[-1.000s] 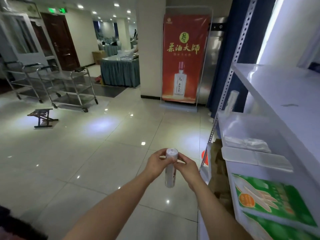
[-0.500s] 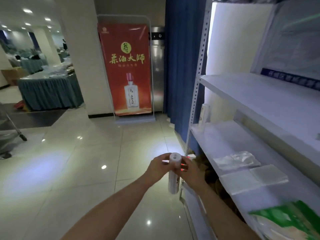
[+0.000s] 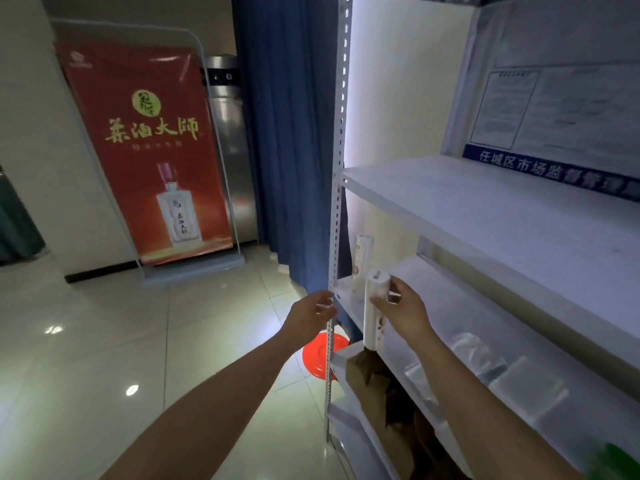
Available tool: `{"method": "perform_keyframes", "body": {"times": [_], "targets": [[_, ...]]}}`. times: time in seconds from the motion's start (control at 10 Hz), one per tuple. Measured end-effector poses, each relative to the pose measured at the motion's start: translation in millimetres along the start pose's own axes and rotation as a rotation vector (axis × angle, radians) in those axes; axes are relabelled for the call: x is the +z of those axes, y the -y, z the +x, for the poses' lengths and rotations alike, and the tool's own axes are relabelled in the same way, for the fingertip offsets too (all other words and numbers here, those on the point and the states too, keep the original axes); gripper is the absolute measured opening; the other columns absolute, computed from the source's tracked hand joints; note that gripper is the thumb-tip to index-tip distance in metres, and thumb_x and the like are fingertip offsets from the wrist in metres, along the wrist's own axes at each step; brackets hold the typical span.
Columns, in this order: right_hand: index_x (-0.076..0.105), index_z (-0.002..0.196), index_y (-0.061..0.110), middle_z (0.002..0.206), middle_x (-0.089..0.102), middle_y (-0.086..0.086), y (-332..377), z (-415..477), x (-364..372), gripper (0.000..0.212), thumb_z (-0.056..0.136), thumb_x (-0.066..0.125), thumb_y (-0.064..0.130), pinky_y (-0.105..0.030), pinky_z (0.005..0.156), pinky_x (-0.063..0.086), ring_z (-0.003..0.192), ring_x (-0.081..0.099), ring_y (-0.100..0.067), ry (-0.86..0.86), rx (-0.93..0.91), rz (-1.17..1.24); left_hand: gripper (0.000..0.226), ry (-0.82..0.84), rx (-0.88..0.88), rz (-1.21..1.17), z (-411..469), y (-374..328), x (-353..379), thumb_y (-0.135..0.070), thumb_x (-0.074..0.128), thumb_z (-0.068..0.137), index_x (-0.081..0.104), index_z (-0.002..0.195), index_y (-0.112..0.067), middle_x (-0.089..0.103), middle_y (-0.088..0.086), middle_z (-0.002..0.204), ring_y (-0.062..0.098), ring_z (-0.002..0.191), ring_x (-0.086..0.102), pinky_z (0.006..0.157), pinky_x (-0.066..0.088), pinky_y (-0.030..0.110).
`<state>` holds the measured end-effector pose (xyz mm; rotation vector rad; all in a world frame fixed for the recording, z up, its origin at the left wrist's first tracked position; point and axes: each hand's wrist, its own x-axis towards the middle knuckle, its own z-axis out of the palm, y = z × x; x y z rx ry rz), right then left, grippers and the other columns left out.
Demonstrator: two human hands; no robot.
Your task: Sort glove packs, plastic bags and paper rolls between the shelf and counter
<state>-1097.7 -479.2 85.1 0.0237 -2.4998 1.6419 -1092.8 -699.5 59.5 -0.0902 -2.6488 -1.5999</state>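
Gripping a white paper roll (image 3: 373, 308) upright near its top, right hand (image 3: 403, 311) has fingers wrapped round the tube, thumb on the near side. Roll sits over the front left end of the middle shelf (image 3: 446, 306); its lower end is at the shelf edge, can't tell if it touches. Left hand (image 3: 311, 315) is off the roll, fingers loosely spread, holding nothing, just in front of the perforated upright (image 3: 336, 188). Second roll (image 3: 361, 263) stands upright just behind the held one, at the shelf's far left end, apart from it. Further right on the same shelf: clear plastic bags (image 3: 479, 355) lying flat, then a flat whitish pack (image 3: 528, 386) beside them, blurred. Green pack (image 3: 616, 462) shows at the bottom right corner, mostly cut off. Upper shelf (image 3: 485, 206) is above, with a blue-strip notice (image 3: 554, 171) on the wall behind. Below the middle shelf: brown cardboard (image 3: 370, 382) on the lower level, and an orange-red disc (image 3: 317, 355) on the floor behind the upright. Left of the rack: blue curtain (image 3: 284, 133), a steel cylinder (image 3: 232, 150), and a red banner (image 3: 152, 150) with a bottle printed on it, standing on glossy tiles (image 3: 104, 341).
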Motion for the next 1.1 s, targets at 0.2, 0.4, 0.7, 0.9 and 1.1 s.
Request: {"method": "perform_keyframes", "body": {"times": [0.2,0.4,0.7,0.9,1.1], "targets": [[0.060,0.126,0.028,0.118,0.067,0.011,-15,69,3,0.045,0.085,0.078,0.032,-0.033,0.092,0.054,0.104,0.067,-0.014,-0.094,0.050,0.010,0.026,0.091,0.051,0.034,70,17,10,-0.031,0.070,0.093,0.067,0.119,-0.026,0.069,-0.007,0.108,0.007,0.090,0.067,0.069,0.054,0.009],[0.063,0.121,0.027,0.110,0.068,0.010,-20,105,16,0.040,0.084,0.078,0.022,-0.023,0.082,0.051,0.100,0.068,-0.013,-0.194,0.107,0.034,0.019,0.235,0.101,0.062,123,34,12,-0.030,0.066,0.096,0.065,0.114,-0.031,0.065,-0.013,0.112,0.003,0.093,0.064,0.073,0.052,0.007],[0.061,0.124,0.027,0.108,0.066,0.013,-27,117,37,0.041,0.086,0.077,0.021,-0.025,0.084,0.053,0.097,0.066,-0.007,-0.277,0.171,0.048,0.033,0.410,0.215,0.170,167,47,7,-0.028,0.066,0.096,0.066,0.128,-0.021,0.066,-0.007,0.120,0.010,0.102,0.063,0.086,0.049,0.014],[0.060,0.127,0.019,0.115,0.068,0.006,-23,112,38,0.045,0.086,0.077,0.021,-0.013,0.074,0.053,0.098,0.066,-0.004,-0.261,0.161,0.069,0.033,0.456,0.215,0.151,174,53,7,-0.032,0.066,0.095,0.065,0.127,-0.026,0.067,-0.009,0.119,0.011,0.103,0.065,0.093,0.052,0.024],[0.050,0.140,0.023,0.128,0.063,-0.002,-25,101,45,0.063,0.085,0.079,0.019,-0.017,0.078,0.053,0.109,0.064,-0.014,-0.299,0.262,0.127,0.036,0.531,0.214,0.057,175,46,3,-0.030,0.064,0.097,0.061,0.131,-0.022,0.065,-0.004,0.121,0.012,0.105,0.064,0.092,0.052,0.025]]}}
